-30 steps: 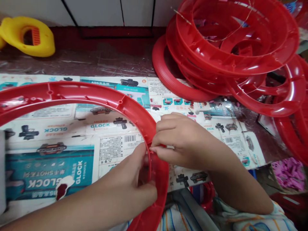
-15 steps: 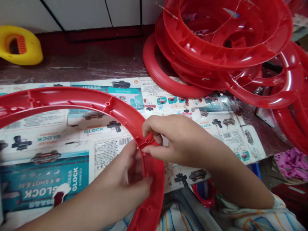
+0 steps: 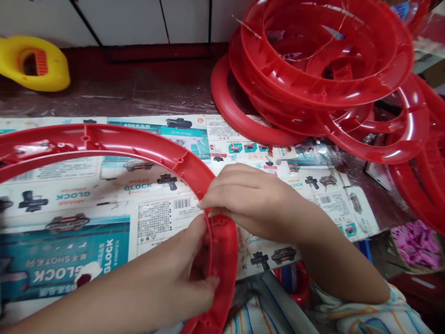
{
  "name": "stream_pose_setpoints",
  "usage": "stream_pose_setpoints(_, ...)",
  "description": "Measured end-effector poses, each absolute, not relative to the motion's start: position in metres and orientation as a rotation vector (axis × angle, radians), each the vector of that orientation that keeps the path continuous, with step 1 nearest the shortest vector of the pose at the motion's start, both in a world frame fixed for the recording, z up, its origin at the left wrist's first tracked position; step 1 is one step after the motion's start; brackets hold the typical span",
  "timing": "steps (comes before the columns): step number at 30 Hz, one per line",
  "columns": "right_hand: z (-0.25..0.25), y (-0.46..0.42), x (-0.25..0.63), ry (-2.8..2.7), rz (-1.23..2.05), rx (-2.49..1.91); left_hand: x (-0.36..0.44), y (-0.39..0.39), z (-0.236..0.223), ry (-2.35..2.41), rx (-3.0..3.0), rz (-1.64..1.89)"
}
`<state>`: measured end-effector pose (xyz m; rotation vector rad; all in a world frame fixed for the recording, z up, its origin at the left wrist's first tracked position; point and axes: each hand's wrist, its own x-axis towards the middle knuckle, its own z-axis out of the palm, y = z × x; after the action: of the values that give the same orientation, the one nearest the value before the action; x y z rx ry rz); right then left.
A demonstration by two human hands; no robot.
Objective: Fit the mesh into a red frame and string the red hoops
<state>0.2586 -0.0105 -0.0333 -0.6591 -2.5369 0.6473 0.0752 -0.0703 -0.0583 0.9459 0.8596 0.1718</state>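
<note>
A large red plastic ring (image 3: 135, 141), its ribbed hollow side facing up, extends past the left edge of view. My left hand (image 3: 189, 273) holds its right part from the inner side, thumb over the channel and the other fingers partly hidden beneath. My right hand (image 3: 243, 195) is closed over the same ring just beyond, fingers across the channel and fingertips at the inner rim. Small screw posts and ribs stand inside the channel. At the ring's far left, a shiny patch (image 3: 33, 147) lies in the channel, too blurred to name.
Flattened printed cardboard (image 3: 156, 222) covers the dark red tabletop (image 3: 139, 95). Stacked red rings (image 3: 323, 88) rise at the back right. A yellow plastic part (image 3: 52, 69) lies back left. Pink pieces (image 3: 417, 243) fill a container below the table's right side.
The ring has turned clockwise, bringing the shiny patch into view at left. My right hand has gone from pinching inside the channel to closing over the ring. My left hand keeps its hold.
</note>
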Motion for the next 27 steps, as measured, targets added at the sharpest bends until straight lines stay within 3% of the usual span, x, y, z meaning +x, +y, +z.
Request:
stream_pose_setpoints(15, -0.03, -0.006, 0.258, -2.595, 0.877, -0.91, 0.078, -0.068, -0.05, 0.797, 0.791, 0.182)
stream_pose_setpoints(27, -0.033, -0.006, 0.261, -2.557, 0.86, -0.772, 0.073, -0.07, -0.048, 0.848, 0.9, 0.17)
